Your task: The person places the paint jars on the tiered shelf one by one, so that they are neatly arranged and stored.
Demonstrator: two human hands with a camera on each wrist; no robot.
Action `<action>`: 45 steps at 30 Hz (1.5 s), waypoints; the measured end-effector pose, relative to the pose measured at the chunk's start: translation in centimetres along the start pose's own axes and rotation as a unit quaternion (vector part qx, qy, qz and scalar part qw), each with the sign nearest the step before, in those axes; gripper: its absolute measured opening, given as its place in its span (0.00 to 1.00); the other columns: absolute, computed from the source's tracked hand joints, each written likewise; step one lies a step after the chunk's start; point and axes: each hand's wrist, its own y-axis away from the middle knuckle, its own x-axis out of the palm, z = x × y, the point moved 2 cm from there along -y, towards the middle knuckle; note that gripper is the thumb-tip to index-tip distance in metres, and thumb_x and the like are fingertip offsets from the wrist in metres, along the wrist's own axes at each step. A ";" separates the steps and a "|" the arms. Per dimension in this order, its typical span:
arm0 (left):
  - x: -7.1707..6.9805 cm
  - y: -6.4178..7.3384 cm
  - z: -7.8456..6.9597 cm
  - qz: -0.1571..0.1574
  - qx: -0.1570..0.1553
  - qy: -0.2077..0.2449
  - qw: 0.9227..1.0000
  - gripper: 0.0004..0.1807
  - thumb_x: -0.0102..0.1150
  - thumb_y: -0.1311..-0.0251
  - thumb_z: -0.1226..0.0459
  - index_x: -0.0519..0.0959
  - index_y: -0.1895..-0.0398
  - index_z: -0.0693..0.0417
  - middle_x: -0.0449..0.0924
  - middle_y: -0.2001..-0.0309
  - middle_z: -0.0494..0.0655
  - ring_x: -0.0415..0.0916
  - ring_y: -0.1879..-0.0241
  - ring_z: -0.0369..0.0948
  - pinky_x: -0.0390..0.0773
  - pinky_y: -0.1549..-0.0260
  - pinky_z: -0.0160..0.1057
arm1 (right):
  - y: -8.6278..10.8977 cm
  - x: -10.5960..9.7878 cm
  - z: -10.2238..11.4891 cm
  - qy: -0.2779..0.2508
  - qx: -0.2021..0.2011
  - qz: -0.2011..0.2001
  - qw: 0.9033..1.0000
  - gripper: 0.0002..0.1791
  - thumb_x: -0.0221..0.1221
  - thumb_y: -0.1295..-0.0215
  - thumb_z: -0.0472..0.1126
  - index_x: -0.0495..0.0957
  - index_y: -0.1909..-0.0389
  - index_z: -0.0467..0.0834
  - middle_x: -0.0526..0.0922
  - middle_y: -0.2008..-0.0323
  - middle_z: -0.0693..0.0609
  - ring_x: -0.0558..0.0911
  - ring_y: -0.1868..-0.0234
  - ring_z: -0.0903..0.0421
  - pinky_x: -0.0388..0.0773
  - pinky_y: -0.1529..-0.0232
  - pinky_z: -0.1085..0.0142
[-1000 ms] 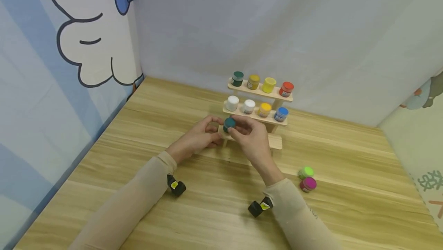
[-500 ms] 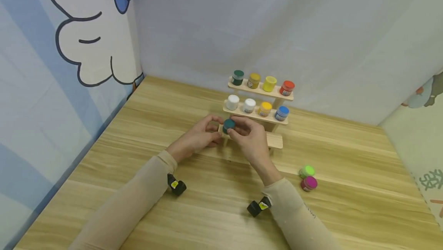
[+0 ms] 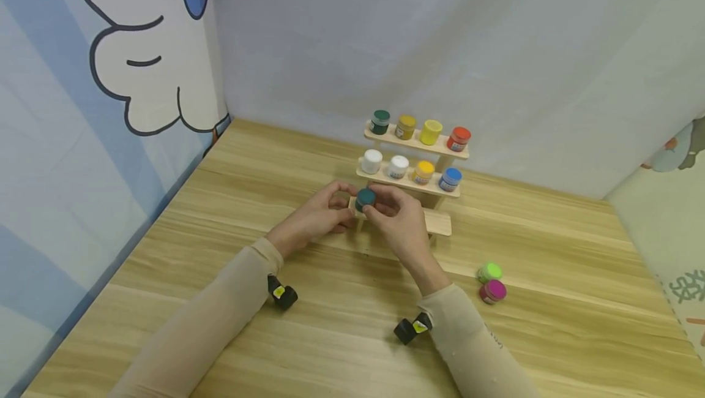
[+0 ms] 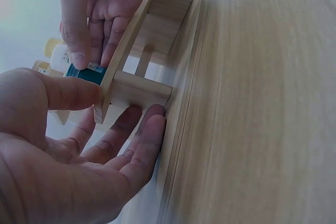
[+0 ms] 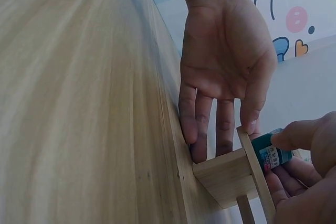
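Note:
A small dark teal paint jar (image 3: 365,198) stands upright at the left end of the bottom tier of a three-tier wooden rack (image 3: 439,223). My right hand (image 3: 404,220) pinches this jar between thumb and fingers; the right wrist view shows a label on its side. At the rack's left end, my left hand (image 3: 315,217) touches the wood. In the left wrist view its thumb (image 4: 79,93) lies at the board's end beside the jar, while the other fingers reach along the side support. The jar's base sits against the board (image 5: 256,174) in the right wrist view.
On the middle tier stand two white jars, an orange jar (image 3: 423,172) and a blue jar (image 3: 450,179). The top tier bears dark green, ochre, yellow and red jars (image 3: 459,139). A lime green jar (image 3: 489,272) and a magenta jar (image 3: 492,291) stand on the table, right of the rack.
Both hands keep their places at the teal jar and the rack's left end. The head view has shifted very slightly; nothing else has visibly moved.

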 end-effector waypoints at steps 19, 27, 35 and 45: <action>0.1 0.0 -0.1 0.001 0.000 0.009 1.000 0.23 0.57 0.15 0.67 0.68 0.23 0.48 0.75 0.28 0.63 0.87 0.39 0.54 0.86 0.36 0.54 | 0.1 -0.2 -0.1 -0.026 -0.005 0.007 1.000 0.22 0.70 0.24 0.31 0.82 0.32 0.38 0.85 0.33 0.45 0.85 0.34 0.47 0.83 0.31 0.59; 0.0 0.0 0.0 0.001 -0.002 0.003 1.000 0.23 0.58 0.15 0.66 0.69 0.23 0.47 0.76 0.28 0.61 0.87 0.38 0.53 0.86 0.35 0.54 | 0.4 -0.5 0.2 -0.040 -0.023 0.004 0.999 0.21 0.68 0.23 0.30 0.82 0.33 0.36 0.86 0.34 0.44 0.86 0.36 0.44 0.85 0.33 0.56; -0.1 0.0 0.1 0.004 0.002 0.000 1.000 0.23 0.58 0.15 0.65 0.69 0.23 0.46 0.76 0.28 0.61 0.86 0.38 0.54 0.85 0.35 0.54 | 1.0 -1.5 0.9 -0.031 -0.028 -0.026 0.999 0.22 0.69 0.25 0.31 0.81 0.33 0.35 0.85 0.34 0.37 0.85 0.35 0.42 0.84 0.32 0.50; -0.2 -0.1 0.3 0.009 0.007 -0.005 1.000 0.23 0.57 0.15 0.66 0.69 0.23 0.46 0.76 0.28 0.62 0.84 0.35 0.56 0.84 0.33 0.55 | 1.9 -4.1 1.8 -0.024 -0.025 -0.032 0.999 0.25 0.70 0.25 0.33 0.80 0.30 0.39 0.83 0.34 0.40 0.82 0.33 0.37 0.85 0.40 0.65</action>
